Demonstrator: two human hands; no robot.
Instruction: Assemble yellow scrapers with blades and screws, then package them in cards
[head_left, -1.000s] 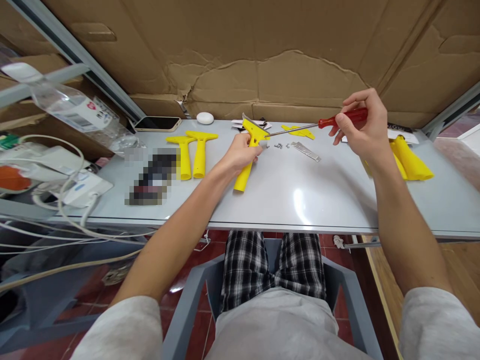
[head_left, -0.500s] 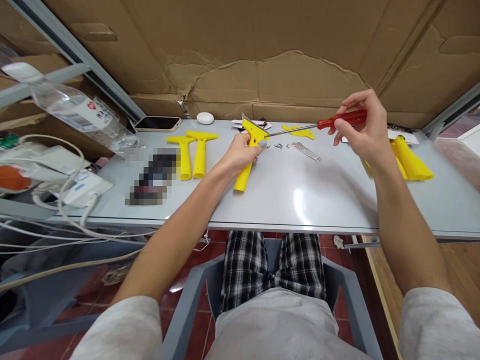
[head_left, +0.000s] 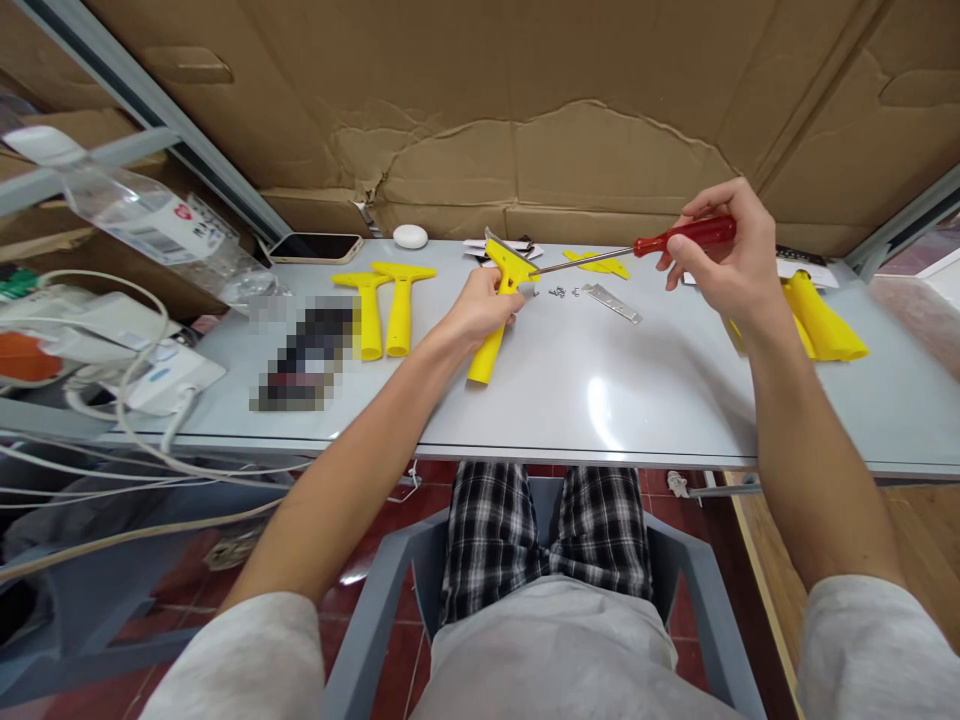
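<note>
My left hand (head_left: 486,303) is wrapped round the neck of a yellow scraper (head_left: 489,352), its wide head up and its handle slanting toward me. In my right hand (head_left: 726,245) is a screwdriver (head_left: 686,236) with a red handle, gripped between thumb and fingers. The steel shaft points left, and its tip meets the right side of the scraper's head. On the table just right of the scraper lie several small screws (head_left: 558,292) and a flat metal strip (head_left: 612,303). Behind them are flat yellow pieces (head_left: 596,263).
Two yellow T-shaped handles (head_left: 403,310) lie left of my left hand, by a blurred dark item (head_left: 311,352). More yellow handles (head_left: 825,320) rest beyond my right forearm. A phone (head_left: 316,247), a white oval case (head_left: 410,236) and a plastic bottle (head_left: 150,220) line the back left.
The screwdriver's handle has shifted very slightly in my right hand, its tip still against the scraper. My left hand and the scraper stay in place.
</note>
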